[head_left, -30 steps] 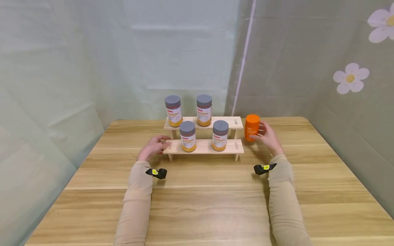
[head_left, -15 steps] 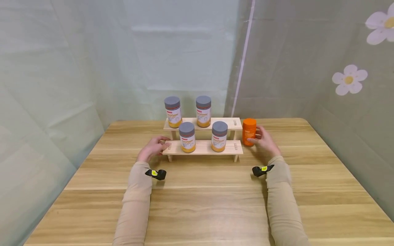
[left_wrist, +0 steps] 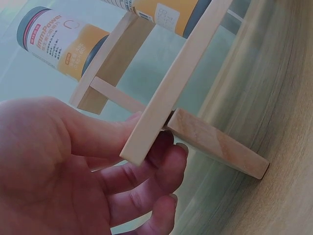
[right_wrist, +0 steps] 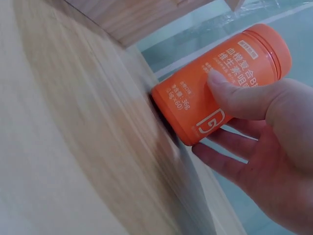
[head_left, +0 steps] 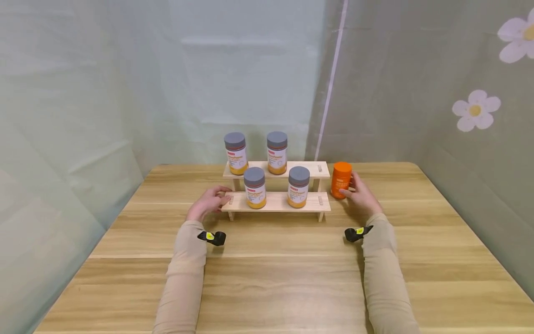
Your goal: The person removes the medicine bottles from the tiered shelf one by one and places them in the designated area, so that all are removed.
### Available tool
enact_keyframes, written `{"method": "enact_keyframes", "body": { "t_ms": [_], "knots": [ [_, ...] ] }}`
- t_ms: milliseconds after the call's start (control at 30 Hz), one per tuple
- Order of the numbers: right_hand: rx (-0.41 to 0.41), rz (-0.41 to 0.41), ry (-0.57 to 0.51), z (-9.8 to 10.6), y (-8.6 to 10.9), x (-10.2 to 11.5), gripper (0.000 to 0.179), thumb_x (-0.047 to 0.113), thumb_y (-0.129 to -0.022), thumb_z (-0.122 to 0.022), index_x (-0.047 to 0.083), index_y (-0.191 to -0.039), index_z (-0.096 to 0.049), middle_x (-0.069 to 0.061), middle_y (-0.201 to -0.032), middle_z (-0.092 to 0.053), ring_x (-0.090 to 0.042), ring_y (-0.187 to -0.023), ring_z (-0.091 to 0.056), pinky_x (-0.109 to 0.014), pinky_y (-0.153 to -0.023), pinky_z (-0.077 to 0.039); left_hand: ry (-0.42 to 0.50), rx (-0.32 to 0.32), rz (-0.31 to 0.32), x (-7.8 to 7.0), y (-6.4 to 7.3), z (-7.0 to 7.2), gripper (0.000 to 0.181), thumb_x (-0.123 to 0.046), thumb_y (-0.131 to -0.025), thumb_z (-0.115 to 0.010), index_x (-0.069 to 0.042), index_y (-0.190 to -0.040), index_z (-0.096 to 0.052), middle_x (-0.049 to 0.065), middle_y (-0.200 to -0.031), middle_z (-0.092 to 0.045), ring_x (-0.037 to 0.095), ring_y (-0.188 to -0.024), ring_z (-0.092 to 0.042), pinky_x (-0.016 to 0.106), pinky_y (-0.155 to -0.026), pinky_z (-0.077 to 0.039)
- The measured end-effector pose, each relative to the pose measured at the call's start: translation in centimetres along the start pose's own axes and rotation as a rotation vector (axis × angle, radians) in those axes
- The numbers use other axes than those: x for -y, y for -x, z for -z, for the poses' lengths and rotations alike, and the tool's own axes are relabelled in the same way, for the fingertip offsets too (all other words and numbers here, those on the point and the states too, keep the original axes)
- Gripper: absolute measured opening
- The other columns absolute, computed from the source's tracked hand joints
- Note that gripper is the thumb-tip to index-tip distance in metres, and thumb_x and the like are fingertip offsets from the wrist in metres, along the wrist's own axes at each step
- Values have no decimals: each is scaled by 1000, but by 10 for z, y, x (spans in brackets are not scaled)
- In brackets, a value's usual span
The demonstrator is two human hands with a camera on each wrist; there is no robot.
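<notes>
Right fingers (right_wrist: 220,159) grip cylindrical orange plastic bottle (right_wrist: 215,93) mid-body, best hold; I judge it light, stiff, slick. Left fingers (left_wrist: 166,174) pinch pale wooden stepped rack (head_left: 277,201).

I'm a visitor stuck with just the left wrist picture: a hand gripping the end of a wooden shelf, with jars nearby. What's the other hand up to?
Observer: The right hand is gripping an orange bottle.
Visitor: Oh! Is that one up with the jars?
Observer: No, the head view shows it off the right end of the two-tier wooden stand, on neither tier.
Visitor: And how many jars are there altogether? I only catch a couple.
Observer: Four in the head view, all gray-lidded: two on the upper tier, two on the lower.
</notes>
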State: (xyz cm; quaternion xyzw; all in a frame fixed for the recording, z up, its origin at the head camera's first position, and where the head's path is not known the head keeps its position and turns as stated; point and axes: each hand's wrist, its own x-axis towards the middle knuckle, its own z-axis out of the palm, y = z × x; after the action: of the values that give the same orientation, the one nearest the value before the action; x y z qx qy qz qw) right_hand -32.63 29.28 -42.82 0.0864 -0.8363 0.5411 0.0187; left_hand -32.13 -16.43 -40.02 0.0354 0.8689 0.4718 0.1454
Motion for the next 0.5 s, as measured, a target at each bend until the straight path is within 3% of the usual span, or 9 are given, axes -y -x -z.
{"method": "enact_keyframes", "body": {
  "t_ms": [500],
  "knots": [
    [10,-8,-60,5,-2,-9,63,0,-93,-58,7,-145,-24,-28,-147,-36,-45,-136,-35,-59,-115,-23,21,-7,4,0,1,-2,45,-20,-101,-50,0,-140,-42,21,-118,-54,18,-94,-53,35,-78,-51]
  ]
}}
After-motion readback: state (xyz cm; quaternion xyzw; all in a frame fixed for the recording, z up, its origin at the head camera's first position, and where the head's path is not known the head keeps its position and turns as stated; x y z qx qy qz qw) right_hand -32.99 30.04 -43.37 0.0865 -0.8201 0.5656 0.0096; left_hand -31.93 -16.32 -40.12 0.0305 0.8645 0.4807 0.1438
